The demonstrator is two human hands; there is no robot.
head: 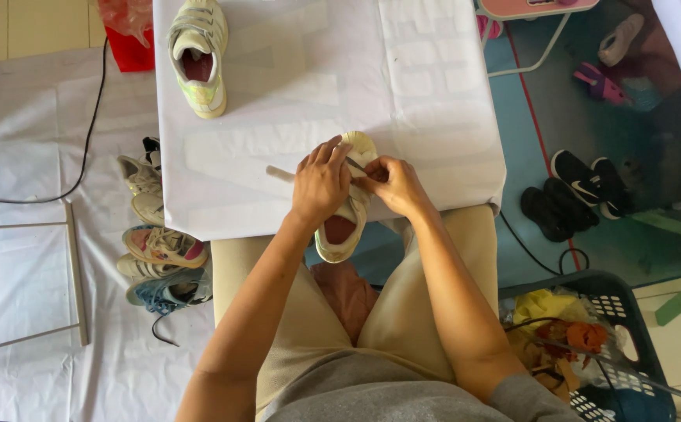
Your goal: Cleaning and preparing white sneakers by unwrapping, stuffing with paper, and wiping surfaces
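1. Your left hand (321, 184) grips the pale shoe (346, 211) at the tabletop's (434, 117) near edge.
2. Your right hand (393, 185) pinches its strap (356, 165).
3. A second shoe (198, 55) sits far left.

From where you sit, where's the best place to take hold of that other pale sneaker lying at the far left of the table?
Probably across the sneaker at its heel end, coming from above with the left hand. It sits sole down with the open collar up, heel toward you, so fingers can pinch the rim. The table around it looks bare.
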